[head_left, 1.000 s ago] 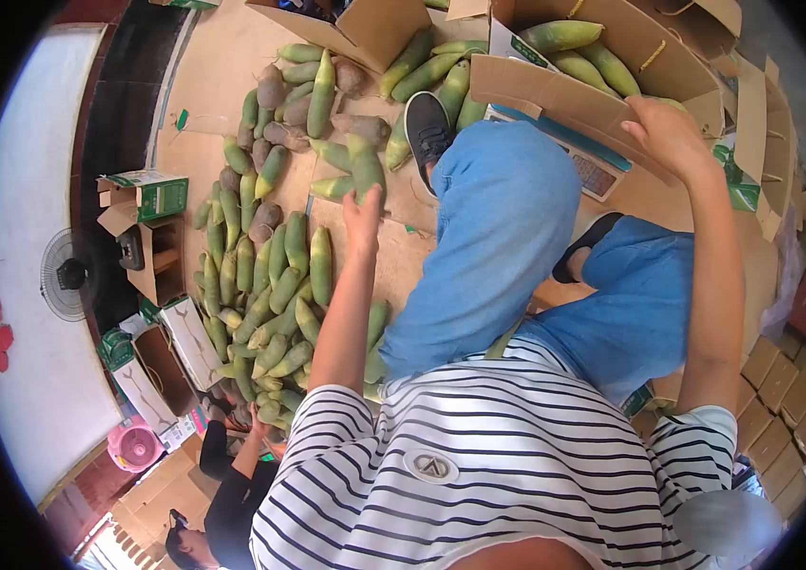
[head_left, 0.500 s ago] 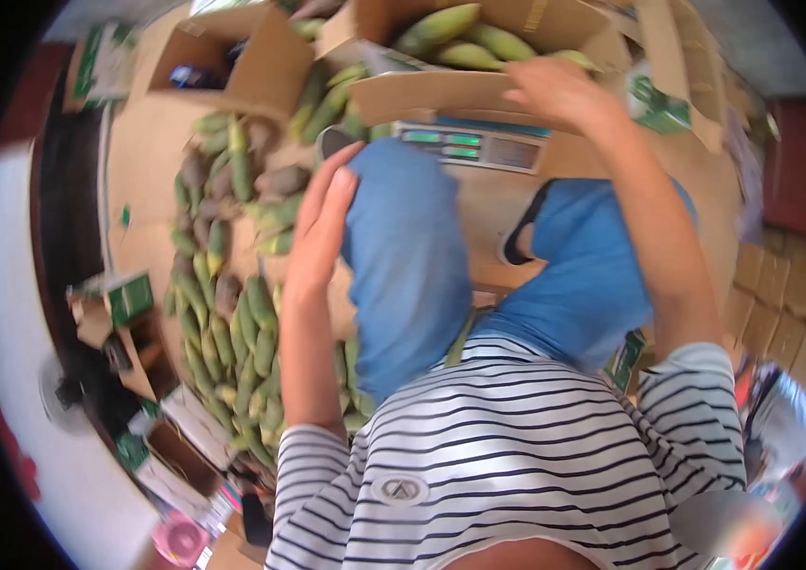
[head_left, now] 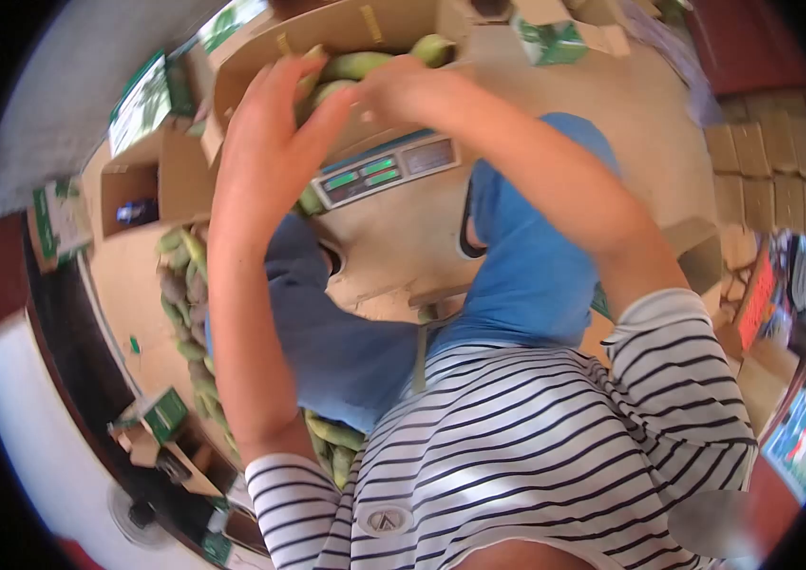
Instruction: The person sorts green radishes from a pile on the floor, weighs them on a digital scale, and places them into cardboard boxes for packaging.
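Note:
At the near side of a cardboard box (head_left: 327, 38), my left hand (head_left: 279, 128) is raised with its thumb apart from the fingers, and the fingertips reach over the box's edge. My right hand (head_left: 407, 90) is beside it, over the same edge; its fingers are blurred and partly hidden, so what they grip cannot be made out. Long green fruits or vegetables (head_left: 360, 65) lie in the box. Below the box, a digital scale (head_left: 386, 173) shows lit green figures; how the box is supported is partly hidden.
A pile of similar green and brownish produce (head_left: 184, 304) lies on the floor to the left. A smaller open box (head_left: 151, 180) with something dark blue in it stands at upper left. Stacked cartons (head_left: 768, 161) line the right side. My knees flank the floor before the scale.
My left hand has moved from my knee up to the box. My right hand has shifted along the box's edge toward the left hand. The view has turned, and my left knee has dropped outward.

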Motion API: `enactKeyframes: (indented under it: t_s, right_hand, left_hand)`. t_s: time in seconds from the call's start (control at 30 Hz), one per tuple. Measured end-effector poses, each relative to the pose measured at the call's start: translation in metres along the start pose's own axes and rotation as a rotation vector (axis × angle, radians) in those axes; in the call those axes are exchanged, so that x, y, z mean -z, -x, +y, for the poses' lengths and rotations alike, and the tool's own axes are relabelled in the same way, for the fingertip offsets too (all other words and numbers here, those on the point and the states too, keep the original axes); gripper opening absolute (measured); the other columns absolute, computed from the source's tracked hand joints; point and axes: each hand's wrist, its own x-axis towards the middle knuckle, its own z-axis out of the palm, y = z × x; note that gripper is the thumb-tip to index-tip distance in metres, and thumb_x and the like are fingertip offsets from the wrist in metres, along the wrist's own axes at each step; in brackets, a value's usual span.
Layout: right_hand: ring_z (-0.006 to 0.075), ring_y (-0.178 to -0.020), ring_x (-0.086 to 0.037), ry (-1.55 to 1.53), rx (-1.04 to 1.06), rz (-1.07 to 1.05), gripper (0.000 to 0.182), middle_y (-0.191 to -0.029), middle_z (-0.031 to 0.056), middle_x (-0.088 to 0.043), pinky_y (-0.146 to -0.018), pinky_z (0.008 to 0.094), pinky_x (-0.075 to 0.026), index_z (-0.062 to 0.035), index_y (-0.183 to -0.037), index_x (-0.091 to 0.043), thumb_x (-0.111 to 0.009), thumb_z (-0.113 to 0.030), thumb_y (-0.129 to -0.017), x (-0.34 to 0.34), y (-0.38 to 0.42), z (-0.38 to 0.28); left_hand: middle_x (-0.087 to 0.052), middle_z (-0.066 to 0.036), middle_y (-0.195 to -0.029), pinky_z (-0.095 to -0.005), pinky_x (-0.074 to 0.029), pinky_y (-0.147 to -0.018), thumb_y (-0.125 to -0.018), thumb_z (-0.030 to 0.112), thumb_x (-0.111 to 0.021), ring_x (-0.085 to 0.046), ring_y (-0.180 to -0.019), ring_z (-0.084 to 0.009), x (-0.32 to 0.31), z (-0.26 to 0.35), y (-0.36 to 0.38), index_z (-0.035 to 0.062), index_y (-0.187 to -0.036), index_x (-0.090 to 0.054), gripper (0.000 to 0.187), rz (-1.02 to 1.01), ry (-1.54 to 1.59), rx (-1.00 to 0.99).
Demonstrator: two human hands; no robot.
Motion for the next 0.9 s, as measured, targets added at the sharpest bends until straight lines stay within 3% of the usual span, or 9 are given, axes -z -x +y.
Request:
enactKeyframes:
  t_s: [0.13, 0.2, 0.3, 0.47, 0.57, 0.63, 0.7, 0.8, 0.9]
  right_hand:
    - [0.0261, -0.085, -0.065, 0.01, 0.048, 0.205, 0.019, -0.087, 0.0086, -0.068, -0.066, 0.0405, -0.051, -0.0113, -0.087, -0.07, -0.054, -0.014, -0.077, -0.005, 0.009, -0.001]
    - [0.0231, -0.085, -0.065, 0.028, 0.017, 0.053, 0.018, -0.09, 0.0076, -0.068, -0.065, 0.0386, -0.051, -0.0124, -0.086, -0.071, -0.058, -0.014, -0.074, -0.004, -0.018, -0.003]
    - [0.0178, -0.088, -0.064, 0.003, -0.071, 0.069, 0.022, -0.093, 0.0007, -0.069, -0.064, 0.0387, -0.052, -0.0181, -0.095, -0.071, -0.066, -0.021, -0.074, 0.019, 0.003, -0.017]
    - [0.0245, -0.091, -0.059, -0.14, -0.057, 0.046, 0.032, -0.101, -0.0009, -0.065, -0.064, 0.047, -0.044, -0.0181, -0.107, -0.067, -0.066, -0.022, -0.074, 0.026, -0.026, -0.023]
    - [0.0218, -0.087, -0.063, -0.19, -0.038, 0.09, 0.023, -0.097, 0.0022, -0.068, -0.06, 0.0393, -0.048, -0.0154, -0.096, -0.07, -0.065, -0.022, -0.074, 0.035, -0.032, -0.033]
    - [0.0234, -0.086, -0.064, -0.262, -0.001, 0.343, 0.022, -0.096, 0.005, -0.068, -0.061, 0.0398, -0.049, -0.0112, -0.093, -0.071, -0.063, -0.019, -0.074, 0.032, -0.029, -0.046]
    - [0.0264, -0.086, -0.064, -0.312, 0.085, 0.561, 0.021, -0.092, 0.01, -0.068, -0.062, 0.0419, -0.05, -0.005, -0.087, -0.07, -0.06, -0.015, -0.072, 0.044, -0.015, -0.048]
    - [0.0308, -0.081, -0.064, -0.362, 0.087, 0.691, 0.019, -0.085, 0.0144, -0.066, -0.063, 0.0453, -0.049, -0.0061, -0.083, -0.07, -0.059, -0.013, -0.069, 0.072, 0.011, -0.033]
    - [0.0342, -0.076, -0.063, -0.278, 0.001, 0.787, 0.014, -0.078, 0.0139, -0.065, -0.062, 0.0455, -0.049, -0.0101, -0.077, -0.067, -0.055, -0.014, -0.071, 0.079, 0.0, 0.02]
  left_hand:
    - [-0.056, -0.02, -0.106, -0.0429, -0.044, -0.079, -0.084, 0.023, -0.059, -0.054, -0.097, -0.0374, -0.031, -0.052, 0.001, 0.002, -0.112, -0.052, 0.036, -0.105, -0.529, -0.091]
    - [-0.055, -0.018, -0.108, -0.0437, -0.044, -0.081, -0.081, 0.026, -0.06, -0.053, -0.101, -0.0357, -0.036, -0.056, 0.003, 0.0017, -0.111, -0.052, 0.039, -0.186, -0.724, -0.051]
    - [-0.054, -0.018, -0.11, -0.0453, -0.044, -0.081, -0.083, 0.027, -0.057, -0.053, -0.101, -0.0359, -0.043, -0.075, 0.002, 0.0023, -0.113, -0.051, 0.039, -0.248, -0.658, -0.05]
    - [-0.054, -0.019, -0.111, -0.0453, -0.044, -0.081, -0.084, 0.027, -0.056, -0.053, -0.101, -0.0365, -0.052, -0.091, -0.002, 0.0022, -0.115, -0.049, 0.04, -0.322, -0.683, -0.026]
    - [-0.052, -0.02, -0.115, -0.0445, -0.043, -0.083, -0.085, 0.025, -0.055, -0.051, -0.105, -0.0366, -0.062, -0.122, -0.005, 0.0032, -0.117, -0.049, 0.04, -0.359, -0.669, -0.077]
    - [-0.05, -0.02, -0.12, -0.0435, -0.042, -0.086, -0.085, 0.022, -0.054, -0.048, -0.11, -0.0362, -0.068, -0.126, -0.01, 0.0044, -0.119, -0.048, 0.039, -0.446, -0.638, 0.002]
    - [-0.054, -0.02, -0.117, -0.0431, -0.044, -0.085, -0.083, 0.019, -0.054, -0.052, -0.108, -0.034, -0.08, -0.148, -0.014, 0.006, -0.117, -0.052, 0.036, -0.378, -1.467, -0.902]
    - [-0.063, -0.014, -0.091, -0.0442, -0.05, -0.069, -0.079, 0.021, -0.06, -0.062, -0.086, -0.0325, -0.083, -0.131, -0.01, 0.0073, -0.104, -0.053, 0.029, -0.373, -0.663, -0.266]
    - [-0.061, -0.013, -0.087, -0.0451, -0.049, -0.07, -0.077, 0.021, -0.064, -0.06, -0.086, -0.0325, -0.092, -0.117, -0.021, 0.0062, -0.089, -0.05, 0.024, -0.41, -0.685, -0.06]
